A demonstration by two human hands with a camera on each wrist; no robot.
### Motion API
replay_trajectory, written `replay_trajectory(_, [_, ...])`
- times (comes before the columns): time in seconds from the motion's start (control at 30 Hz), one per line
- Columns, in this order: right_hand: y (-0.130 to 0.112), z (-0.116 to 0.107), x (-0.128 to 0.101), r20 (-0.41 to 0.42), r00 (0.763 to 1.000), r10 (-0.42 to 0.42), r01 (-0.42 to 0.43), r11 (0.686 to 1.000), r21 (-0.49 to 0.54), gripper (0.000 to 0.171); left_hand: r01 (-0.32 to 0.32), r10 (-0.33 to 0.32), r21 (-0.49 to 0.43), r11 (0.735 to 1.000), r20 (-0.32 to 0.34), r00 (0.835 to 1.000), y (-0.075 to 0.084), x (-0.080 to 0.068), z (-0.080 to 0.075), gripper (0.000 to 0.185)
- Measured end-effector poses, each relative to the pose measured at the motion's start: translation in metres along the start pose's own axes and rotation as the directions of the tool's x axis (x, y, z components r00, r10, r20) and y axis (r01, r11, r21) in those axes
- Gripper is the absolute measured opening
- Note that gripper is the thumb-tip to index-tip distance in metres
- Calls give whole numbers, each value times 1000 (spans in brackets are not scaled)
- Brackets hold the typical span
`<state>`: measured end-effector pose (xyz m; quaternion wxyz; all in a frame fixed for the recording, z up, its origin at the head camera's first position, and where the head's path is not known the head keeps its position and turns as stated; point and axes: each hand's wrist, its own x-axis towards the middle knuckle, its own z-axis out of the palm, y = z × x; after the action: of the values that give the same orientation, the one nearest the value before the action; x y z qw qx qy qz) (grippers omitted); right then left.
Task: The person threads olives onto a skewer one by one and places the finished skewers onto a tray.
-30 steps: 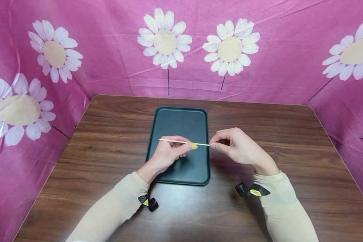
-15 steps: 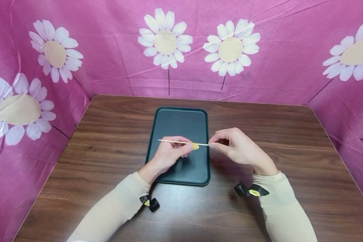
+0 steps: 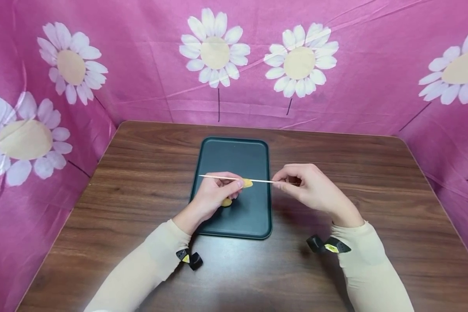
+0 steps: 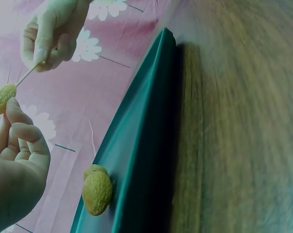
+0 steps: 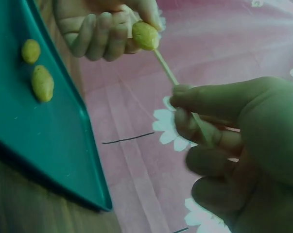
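A small yellow oval fruit with wrinkled skin (image 5: 145, 35) is pinched between the thumb and fingers of my left hand (image 3: 214, 193). Through it runs a thin wooden skewer (image 3: 262, 180), whose pointed end reaches out past the left hand. My right hand (image 3: 310, 186) pinches the skewer between thumb and fingertips, to the right of the fruit. In the right wrist view the skewer's rear part passes behind those fingertips toward the palm. Two more yellow fruits lie on the dark green tray (image 3: 234, 156) below; one (image 5: 43, 83) is longer, the other (image 5: 30, 51) rounder.
The tray lies in the middle of a brown wood-grain table (image 3: 156, 164). Behind and along both sides hangs a pink cloth (image 3: 140, 65) with large white daisies. Each sleeved wrist carries a small black camera (image 3: 189, 258).
Both hands have risen slightly with the fruit and skewer. The skewer's point now reaches farther left, and the right fingertips are a little farther from the fruit, with skewer showing behind them.
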<state>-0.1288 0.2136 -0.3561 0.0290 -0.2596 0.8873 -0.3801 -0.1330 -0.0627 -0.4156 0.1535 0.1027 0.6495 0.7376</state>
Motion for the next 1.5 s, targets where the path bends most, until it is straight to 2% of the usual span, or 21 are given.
replay_trajectory(0.2, [7,0,-6,-56,995,-83,84,996,17,15,5,-7,52,999,44,999,2,1,-6,25])
replay_trajectory(0.37, [14,-4,-13,-91,993,-78,82,996,42,19,37,-48,82,996,136,990,3,1,-22,32])
replay_trajectory(0.43, [17,-7,-17,-98,993,-63,67,997,43,18,44,-66,136,990,163,984,3,1,-30,32])
replay_trajectory(0.5, [19,-9,-21,-106,993,-46,51,998,42,16,41,-84,245,969,165,983,4,2,-35,30])
replay_trajectory(0.53, [21,-9,-23,-110,993,-38,43,998,43,16,27,-83,324,946,159,984,4,4,-37,28])
replay_trajectory(0.6, [23,-11,-27,-117,993,-25,30,999,41,17,1,-76,486,874,133,988,3,7,-37,25])
replay_trajectory(0.67, [25,-12,-29,-123,992,-20,25,999,39,18,-8,-74,639,769,101,992,2,10,-35,21])
replay_trajectory(0.73, [26,-12,-31,-126,992,-20,25,999,35,19,2,-83,751,660,71,994,0,13,-31,20])
replay_trajectory(0.83, [28,-13,-33,-132,991,-22,25,999,26,20,22,-105,839,543,43,994,-1,16,-23,23])
replay_trajectory(0.93, [30,-13,-35,-141,990,-17,21,999,24,21,1,-98,886,464,50,994,-2,19,-15,25])
replay_trajectory(1.0, [31,-13,-36,-142,990,-15,19,999,26,22,-23,-82,902,431,64,995,-3,20,-12,24])
replay_trajectory(1.07, [33,-12,-37,-138,990,-11,16,999,34,22,-36,-74,906,422,74,995,-4,20,-10,22])
replay_trajectory(1.13, [33,-10,-38,-136,991,-8,13,999,36,22,-38,-69,899,436,76,995,-4,20,-12,21])
replay_trajectory(1.17, [34,-10,-38,-136,991,-7,12,999,39,22,-36,-67,893,448,73,995,-5,20,-14,20])
replay_trajectory(1.27, [34,-9,-40,-145,989,-6,11,999,39,23,-34,-52,860,509,70,996,-1,17,-21,13])
replay_trajectory(1.37, [35,-10,-41,-155,988,-4,9,999,33,24,-61,-1,823,564,74,997,5,12,-29,18])
replay_trajectory(1.43, [36,-11,-42,-158,988,-3,7,1000,28,24,-97,50,803,588,83,995,9,8,-33,20])
replay_trajectory(1.5, [36,-11,-43,-158,987,-2,7,1000,28,24,-137,101,791,596,96,990,12,4,-36,21])
